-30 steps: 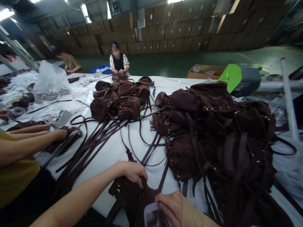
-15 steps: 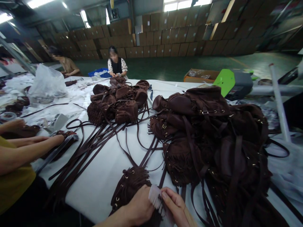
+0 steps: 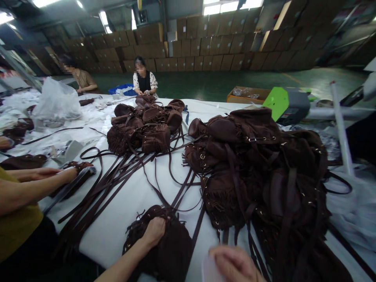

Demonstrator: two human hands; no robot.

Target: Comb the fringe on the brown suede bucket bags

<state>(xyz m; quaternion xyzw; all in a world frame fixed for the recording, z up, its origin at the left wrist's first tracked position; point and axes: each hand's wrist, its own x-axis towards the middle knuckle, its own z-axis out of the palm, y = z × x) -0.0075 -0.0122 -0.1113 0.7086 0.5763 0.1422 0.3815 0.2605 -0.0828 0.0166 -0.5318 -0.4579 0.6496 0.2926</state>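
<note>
A dark brown suede fringed bag (image 3: pixel 164 246) lies on the white table (image 3: pixel 132 203) right in front of me. My left hand (image 3: pixel 152 232) rests on top of this bag with its fingers curled into the suede. My right hand (image 3: pixel 235 264) is at the bottom edge, blurred, closed around a pale comb (image 3: pixel 210 270) just right of the bag. A long brown strap (image 3: pixel 202 219) runs away from the bag toward the big pile.
A large heap of brown fringed bags (image 3: pixel 264 168) fills the right side, a smaller heap (image 3: pixel 143 125) sits mid-table, with loose straps (image 3: pixel 108 184) spread between. A person's arms (image 3: pixel 35 180) work at the left. Two people sit at the far end before stacked cartons (image 3: pixel 205 43).
My left hand moved up onto the top of the bag and pressed into it. My right hand with the comb dropped away to the lower right, off the fringe.
</note>
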